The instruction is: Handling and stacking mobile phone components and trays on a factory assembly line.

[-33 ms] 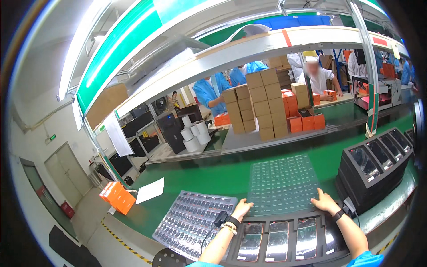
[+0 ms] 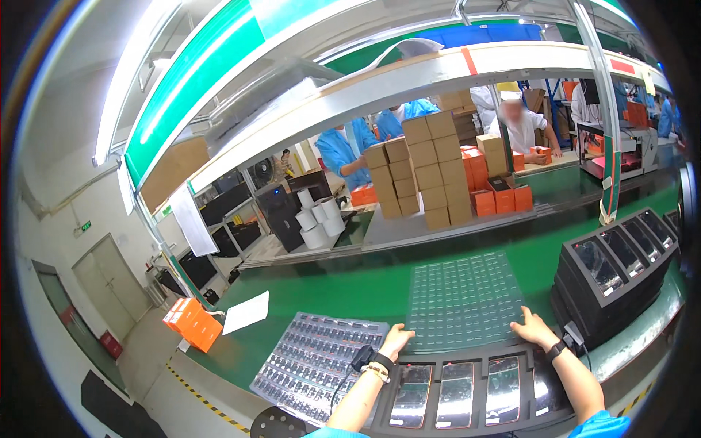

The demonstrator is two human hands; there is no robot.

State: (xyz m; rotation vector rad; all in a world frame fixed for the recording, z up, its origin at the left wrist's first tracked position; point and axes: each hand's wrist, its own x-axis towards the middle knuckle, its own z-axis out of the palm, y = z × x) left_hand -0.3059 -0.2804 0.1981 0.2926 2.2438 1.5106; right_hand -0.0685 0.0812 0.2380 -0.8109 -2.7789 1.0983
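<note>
Between my two hands lies a clear plastic tray [image 2: 467,303] with rows of small cells, over the green work surface. My left hand [image 2: 396,342] is closed on its near left corner, and my right hand [image 2: 533,330] pinches its near right edge. Close to my left forearm sits another clear tray [image 2: 299,328], its rows filled with small dark parts. In front of me, between my forearms, is a black foam tray [image 2: 471,394] holding several flat, glossy dark-screened devices in slots. Both wrists wear dark bands, and a cable runs by each.
At the right stands a stack of black foam trays [image 2: 613,285] with more screened devices on top. Orange boxes [image 2: 193,325] and a white paper sheet [image 2: 246,312] lie at the left. Brown cartons [image 2: 434,171] and white rolls [image 2: 315,230] stand beyond. Co-workers are behind, past an overhead shelf [image 2: 409,69].
</note>
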